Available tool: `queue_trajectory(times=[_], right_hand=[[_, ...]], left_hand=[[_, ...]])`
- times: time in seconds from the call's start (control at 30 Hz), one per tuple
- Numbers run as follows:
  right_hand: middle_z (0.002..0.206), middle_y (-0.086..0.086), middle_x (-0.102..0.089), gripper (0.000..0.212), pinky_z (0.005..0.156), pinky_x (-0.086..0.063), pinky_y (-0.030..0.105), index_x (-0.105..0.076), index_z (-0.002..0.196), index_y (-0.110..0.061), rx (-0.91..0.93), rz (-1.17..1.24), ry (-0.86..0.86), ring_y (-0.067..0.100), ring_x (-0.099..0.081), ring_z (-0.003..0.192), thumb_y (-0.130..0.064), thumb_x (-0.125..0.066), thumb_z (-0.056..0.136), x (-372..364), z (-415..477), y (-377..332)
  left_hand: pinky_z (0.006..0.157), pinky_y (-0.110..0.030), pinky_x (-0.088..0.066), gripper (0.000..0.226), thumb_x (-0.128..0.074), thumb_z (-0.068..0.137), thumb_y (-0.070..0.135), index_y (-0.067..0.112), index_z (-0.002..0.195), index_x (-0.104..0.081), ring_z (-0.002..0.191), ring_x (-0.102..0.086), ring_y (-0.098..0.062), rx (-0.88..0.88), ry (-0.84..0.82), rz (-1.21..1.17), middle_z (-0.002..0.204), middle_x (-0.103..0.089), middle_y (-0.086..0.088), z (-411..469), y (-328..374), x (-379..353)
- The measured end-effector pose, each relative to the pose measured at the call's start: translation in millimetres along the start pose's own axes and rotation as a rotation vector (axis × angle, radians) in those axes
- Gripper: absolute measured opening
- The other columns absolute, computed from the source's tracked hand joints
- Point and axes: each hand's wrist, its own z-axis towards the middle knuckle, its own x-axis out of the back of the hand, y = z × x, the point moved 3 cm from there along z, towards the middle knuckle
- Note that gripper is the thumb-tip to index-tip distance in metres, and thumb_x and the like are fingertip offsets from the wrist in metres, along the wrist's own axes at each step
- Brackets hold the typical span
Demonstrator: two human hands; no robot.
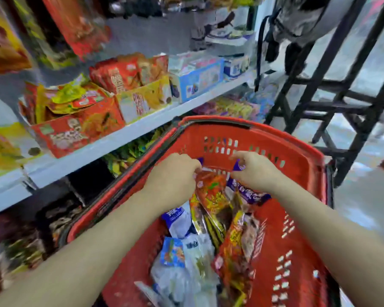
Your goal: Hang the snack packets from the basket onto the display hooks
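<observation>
A red plastic basket (275,142) fills the lower middle of the blurred head view and holds several snack packets, red-orange, purple and white-blue. Over the basket my left hand (174,176) pinches the top edge of a red-orange snack packet (213,191). My right hand (255,169) pinches the top of a purple snack packet (246,193) right beside it. Both packets hang down from my fingers into the basket. More white and blue packets (186,251) lie lower in the basket. No display hooks show clearly.
White shelves (142,127) run along the left with open cartons of red and yellow snacks (75,120) and blue boxes (200,78). A black metal ladder frame (333,103) stands at the right, with a person's legs behind it.
</observation>
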Motion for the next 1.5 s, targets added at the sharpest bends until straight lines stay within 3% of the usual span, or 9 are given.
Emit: queue_trajectory(times=[0.17,0.3,0.47,0.6,0.73,1.03,1.17,1.27,1.5], right_hand=[[0.139,0.023,-0.041,0.063,0.106,-0.036,0.045,-0.026,0.146,-0.021,-0.274,-0.196,-0.059,0.042,-0.037,0.129,-0.040,-0.053,0.091,-27.3,27.0,53.4],[0.138,0.026,-0.041,0.081,0.097,-0.047,0.047,-0.005,0.153,-0.022,-0.352,-0.201,-0.165,0.043,-0.046,0.123,-0.011,-0.054,0.089,-38.8,36.3,74.2],[0.113,0.011,-0.063,0.052,0.062,-0.046,0.031,-0.041,0.139,-0.019,-0.267,-0.269,-0.117,0.029,-0.060,0.091,-0.004,-0.050,0.090,-46.0,48.2,78.4],[0.084,0.006,-0.065,0.013,0.061,-0.048,0.033,-0.064,0.096,-0.009,-0.205,-0.313,-0.046,0.028,-0.059,0.075,-0.009,-0.057,0.085,-27.7,52.3,56.3],[0.106,0.013,-0.071,0.031,0.077,-0.050,0.032,-0.069,0.111,-0.006,-0.097,0.027,0.120,0.028,-0.066,0.095,-0.019,-0.072,0.084,14.9,53.1,25.3],[0.056,0.003,-0.056,0.036,0.045,-0.035,0.018,-0.061,0.122,-0.018,0.219,0.589,-0.023,0.009,-0.043,0.045,0.002,-0.053,0.093,51.2,25.3,-26.7],[0.102,-0.006,-0.068,0.068,0.085,-0.048,0.026,-0.054,0.137,-0.020,0.280,0.371,-0.313,0.008,-0.061,0.090,-0.039,-0.079,0.077,34.1,4.5,-44.1],[0.132,-0.002,-0.061,0.070,0.094,-0.040,0.021,-0.050,0.139,-0.022,0.325,0.195,-0.060,0.016,-0.055,0.122,-0.031,-0.080,0.076,21.4,-5.1,-39.0],[0.071,0.002,-0.060,0.014,0.063,-0.045,0.032,-0.059,0.078,-0.023,0.024,-0.098,0.210,0.035,-0.064,0.082,-0.009,-0.060,0.078,37.1,13.7,27.9]], left_hand=[[0.103,-0.044,-0.041,0.046,-0.057,0.083,0.015,0.012,0.128,-0.046,0.132,-0.025,-0.035,0.113,-0.282,0.286,0.141,-0.031,-0.017,-0.7,-19.0,-62.3],[0.097,-0.034,-0.035,0.044,-0.056,0.085,0.006,0.007,0.126,-0.042,0.128,-0.031,-0.035,0.146,-0.323,0.307,0.140,-0.030,-0.023,6.8,-13.8,-66.7],[0.084,-0.034,-0.040,0.040,-0.055,0.086,0.002,0.006,0.125,-0.046,0.111,-0.045,-0.031,0.144,-0.326,0.338,0.125,-0.045,-0.018,16.9,-16.8,-75.0],[0.075,-0.041,-0.046,0.036,-0.052,0.086,-0.001,0.005,0.121,-0.046,0.106,-0.059,-0.038,0.198,-0.383,0.294,0.115,-0.059,-0.020,14.8,-27.2,-79.5],[0.073,-0.039,-0.049,0.027,-0.053,0.086,0.005,0.017,0.109,-0.060,0.102,-0.063,-0.033,0.182,-0.303,0.301,0.109,-0.065,-0.011,15.4,-25.0,-67.7],[0.085,-0.023,-0.049,0.030,-0.059,0.093,0.013,0.041,0.093,-0.067,0.095,-0.066,-0.007,0.194,0.313,-0.904,0.102,-0.071,0.010,17.4,-15.9,-6.3],[0.091,-0.046,-0.054,0.020,-0.059,0.089,0.009,0.021,0.099,-0.072,0.092,-0.068,-0.015,0.264,0.259,-1.359,0.099,-0.072,-0.005,20.8,-5.3,-1.1],[0.091,-0.041,-0.053,0.037,-0.056,0.074,0.012,0.023,0.106,-0.070,0.105,-0.065,-0.018,0.203,0.104,-1.408,0.110,-0.071,-0.007,21.3,3.5,-5.9],[0.070,-0.032,-0.052,0.032,-0.055,0.087,0.000,0.023,0.111,-0.053,0.087,-0.066,-0.020,0.243,-0.147,-1.003,0.104,-0.067,-0.008,23.5,28.7,-52.0]])
